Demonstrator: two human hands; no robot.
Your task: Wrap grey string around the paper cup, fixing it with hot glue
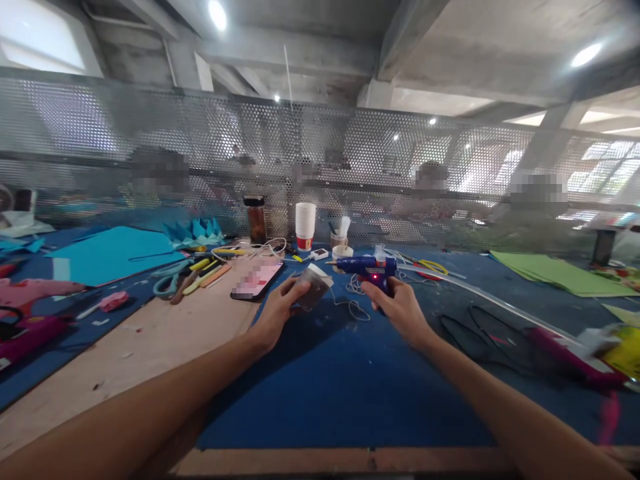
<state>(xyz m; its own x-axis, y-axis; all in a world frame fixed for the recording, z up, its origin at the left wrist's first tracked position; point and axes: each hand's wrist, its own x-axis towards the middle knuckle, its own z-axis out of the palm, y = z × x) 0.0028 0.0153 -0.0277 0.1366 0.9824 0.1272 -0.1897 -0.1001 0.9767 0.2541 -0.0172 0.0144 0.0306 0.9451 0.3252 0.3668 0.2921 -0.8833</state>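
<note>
My left hand (278, 312) is closed on a small grey-brown piece of card (313, 289), held just above the blue mat (330, 380). My right hand (399, 308) grips the handle of a blue hot glue gun (367, 267); its nozzle points left toward the card, a red light glows on its body, and its white cord (353, 293) trails on the mat between my hands.
A phone (257, 280), scissors (170, 277) and pens lie on the brown board (150, 340) at left. Stacked paper cups (305, 225) and a dark jar (257, 219) stand at the back. Green sheets (560, 273), teal paper (113, 255), pink glue guns (30, 320) and a mesh screen (320, 167) surround the table.
</note>
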